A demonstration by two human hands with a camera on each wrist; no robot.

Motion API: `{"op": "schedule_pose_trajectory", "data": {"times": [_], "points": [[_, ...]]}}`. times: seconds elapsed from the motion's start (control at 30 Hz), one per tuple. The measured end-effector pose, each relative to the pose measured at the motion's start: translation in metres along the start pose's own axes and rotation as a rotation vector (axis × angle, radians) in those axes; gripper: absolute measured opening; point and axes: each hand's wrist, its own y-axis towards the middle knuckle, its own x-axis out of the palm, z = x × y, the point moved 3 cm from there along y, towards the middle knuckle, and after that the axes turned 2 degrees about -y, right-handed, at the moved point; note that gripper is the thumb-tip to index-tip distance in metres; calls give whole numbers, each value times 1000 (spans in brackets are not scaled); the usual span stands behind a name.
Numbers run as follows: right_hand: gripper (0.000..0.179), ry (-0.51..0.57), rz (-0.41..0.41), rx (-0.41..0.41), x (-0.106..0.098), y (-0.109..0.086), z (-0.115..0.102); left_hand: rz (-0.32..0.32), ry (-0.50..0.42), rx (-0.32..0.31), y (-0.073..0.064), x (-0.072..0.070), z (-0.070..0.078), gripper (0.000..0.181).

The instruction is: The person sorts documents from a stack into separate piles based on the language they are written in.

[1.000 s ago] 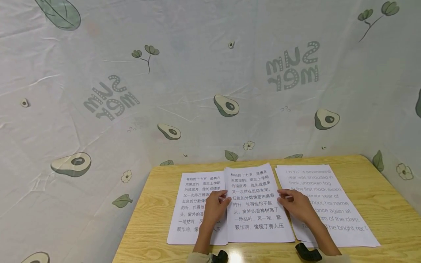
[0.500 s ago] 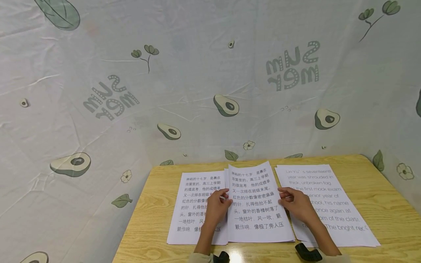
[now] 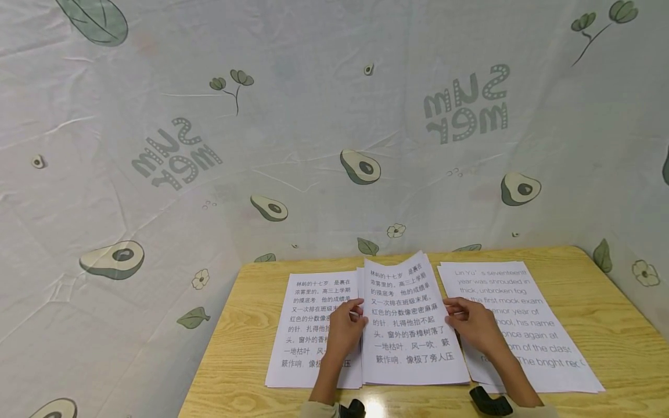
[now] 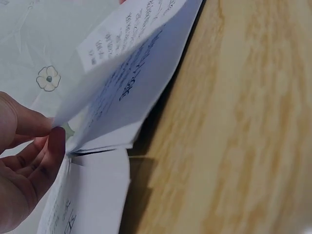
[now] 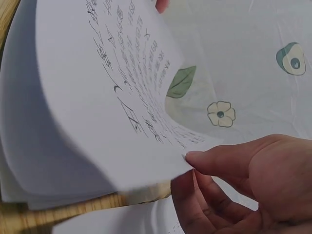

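Note:
A white sheet of paper (image 3: 405, 328) printed with Chinese characters is held up by its two side edges in the middle of the table, its far end bowed upward. My left hand (image 3: 345, 331) pinches its left edge between thumb and fingers. On the opposite edge, my right hand (image 3: 473, 328) does the same, thumb on top, as the right wrist view shows. Beneath the raised sheet, the left wrist view shows another printed sheet (image 4: 139, 92) with a gap opening between them. The near end of the lifted sheet stays low, close over the pile.
To the left lies a pile of paper (image 3: 305, 348) with Chinese print, partly behind my left forearm. On the right is another pile (image 3: 549, 337) with large English print, under my right forearm. The wooden table (image 3: 230, 337) meets a hanging cloth (image 3: 313, 145) patterned with avocados.
Both hands have raised the middle sheet, and its far edge has risen and curved more. The sheet has shifted slightly rightward, baring a strip of the paper below. The side piles stay put.

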Motion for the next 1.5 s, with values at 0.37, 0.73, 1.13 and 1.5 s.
{"op": "schedule_pose_trajectory", "data": {"times": [0.37, 0.73, 1.13, 1.5], "points": [[34, 9, 62, -14, -5, -2, -5, 19, -47, -3, -1, -1, 5, 43], [35, 57, 107, -5, -13, -4, -11, 35, -109, -11, -1, -10, 11, 45], [45, 272, 5, 49, -17, -6, -14, 35, -202, -44, 2, -23, 13, 42], [53, 413, -73, 111, -15, -5, -15, 21, -255, -56, 1, -34, 13, 43]]}}
